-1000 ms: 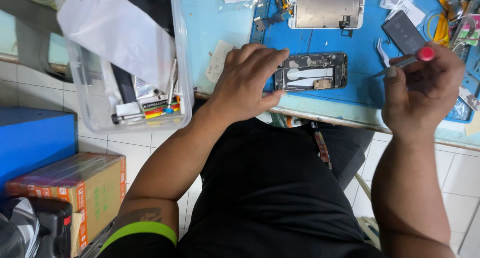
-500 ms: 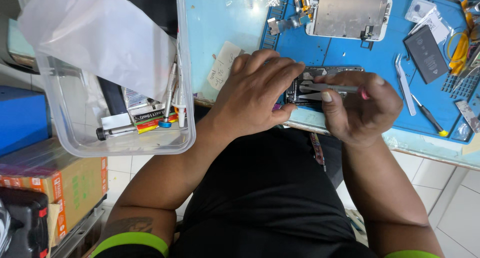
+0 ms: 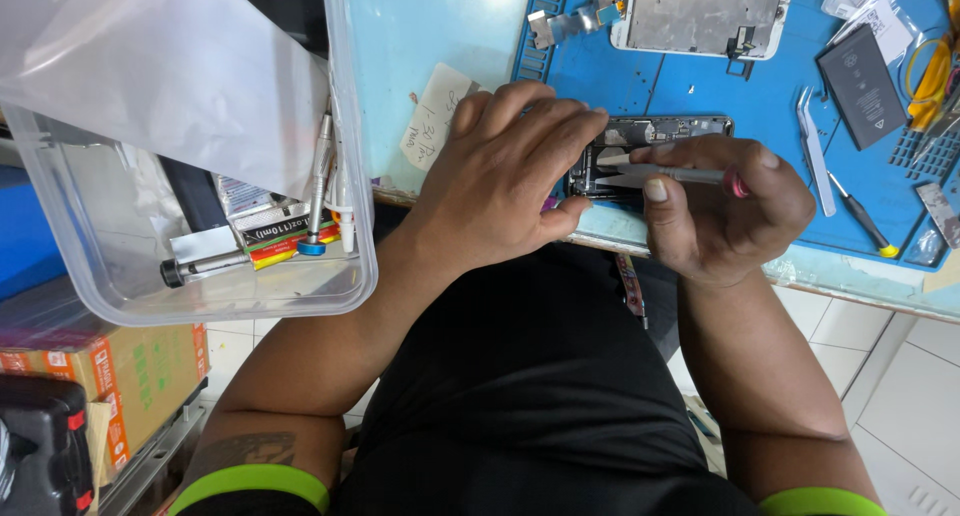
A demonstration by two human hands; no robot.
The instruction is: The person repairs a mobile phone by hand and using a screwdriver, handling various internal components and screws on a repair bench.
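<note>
The left hand presses flat on the opened black phone chassis at the near desk edge, steadying it; the right hand pinches a slim grey red-capped screwdriver into it.

At centre frame, the left hand lies flat over the near end of an opened phone chassis on a blue work mat. The right hand pinches a slim screwdriver, its tip pointing left into the chassis. Top centre lies a detached screen assembly, top right a black battery. A clear plastic bin of tools fills the left.
</note>
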